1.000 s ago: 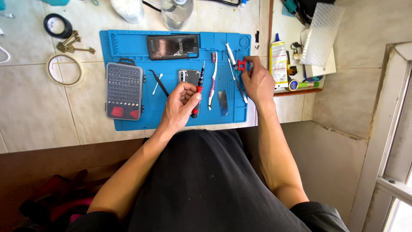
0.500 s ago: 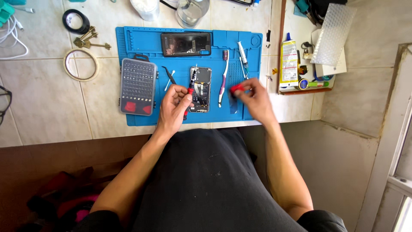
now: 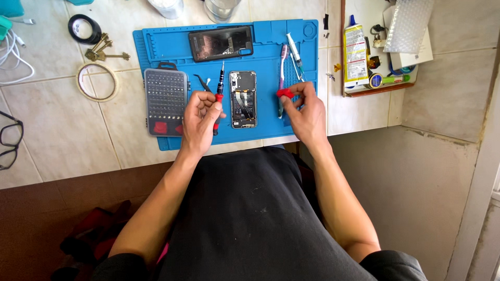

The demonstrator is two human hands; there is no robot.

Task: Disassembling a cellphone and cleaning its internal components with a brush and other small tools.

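- Gripping a red-and-black precision screwdriver (image 3: 219,96) in the left hand (image 3: 200,119), the person is keeping the fingers curled shut around its handle, with the tip pointing up the mat and away from the body.
- The right hand (image 3: 304,112) is pinching a small red tool (image 3: 284,93) between thumb and fingertips; what kind of tool it is cannot be told.
- Lying between the two hands is the opened phone (image 3: 243,99), back cover off, on the blue repair mat (image 3: 156,47).
- A second ago the right hand was reaching to the far right of the mat; now it is sitting just beside the phone with the red piece in it, so both hands are closing in on the phone.
- The left hand has drawn slightly left, off the phone, and the screwdriver is now lying beside it.
- Resting nearby are a bit case (image 3: 165,101), black tweezers (image 3: 203,82), a toothbrush (image 3: 283,62), a detached phone screen (image 3: 221,43) and keys (image 3: 104,50).
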